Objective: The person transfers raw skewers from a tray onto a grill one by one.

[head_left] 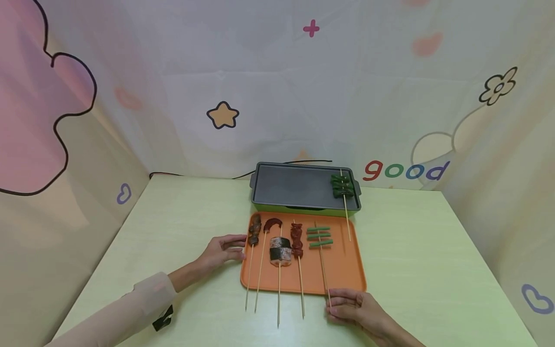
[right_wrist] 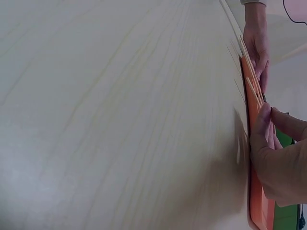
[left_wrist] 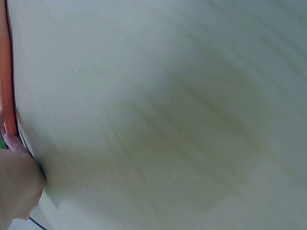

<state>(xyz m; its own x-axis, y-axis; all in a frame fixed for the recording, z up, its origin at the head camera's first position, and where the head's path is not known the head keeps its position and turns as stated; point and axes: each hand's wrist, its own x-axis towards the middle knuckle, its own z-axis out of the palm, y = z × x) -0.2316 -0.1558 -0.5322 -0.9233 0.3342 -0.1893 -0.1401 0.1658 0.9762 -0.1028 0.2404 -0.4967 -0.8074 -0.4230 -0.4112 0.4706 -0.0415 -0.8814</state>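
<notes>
Right grip point(head_left: 357, 311) pinching lower end of bean skewer point(head_left: 320, 236), its top over orange tray point(head_left: 342, 272), left grip point(head_left: 218, 253) loosely spread, touching tray's left edge, 4 other skewers point(head_left: 280, 251) between, leaf skewer point(head_left: 342, 186) on grill point(head_left: 295, 185) behind.

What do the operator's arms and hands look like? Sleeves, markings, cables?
Left arm: plain, pale beige fabric sleeve, cuff ending short of the wrist. Left hand and right hand: bare, no gloves or rings visible. Right forearm: no sleeve in view. No cables or markings seen on either. Small black-and-white item beside the sleeve: can't identify.
</notes>
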